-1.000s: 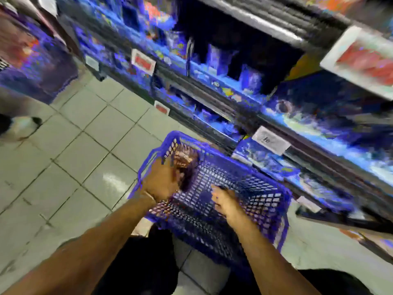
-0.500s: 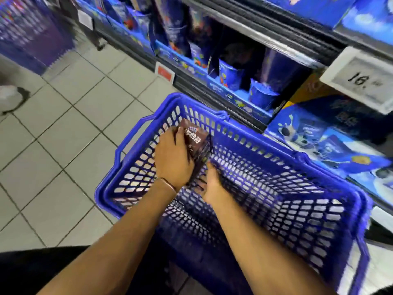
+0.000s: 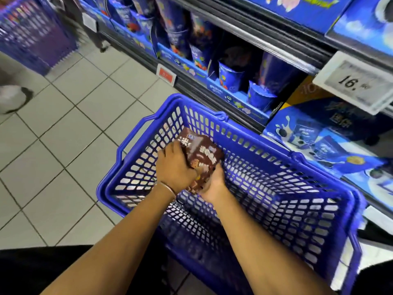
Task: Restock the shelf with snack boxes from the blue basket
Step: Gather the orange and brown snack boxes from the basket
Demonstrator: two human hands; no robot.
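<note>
Head view, downward over hands (image 3: 191, 173)

We cannot see the fingers of our right hand (image 3: 213, 185) beneath the snack box (image 3: 201, 153), whose print blurs. At two o'clock the price tag (image 3: 357, 81) is cut off; at ten, perhaps stacked baskets (image 3: 36, 35), smeared.

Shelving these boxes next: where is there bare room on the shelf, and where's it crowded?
Bare: the dark gap behind the left short cup, between the tall bags, looks empty; the right half of the basket, away from the brown boxes. Crowded: the flat blue cartons lower right lie edge to edge.
</note>
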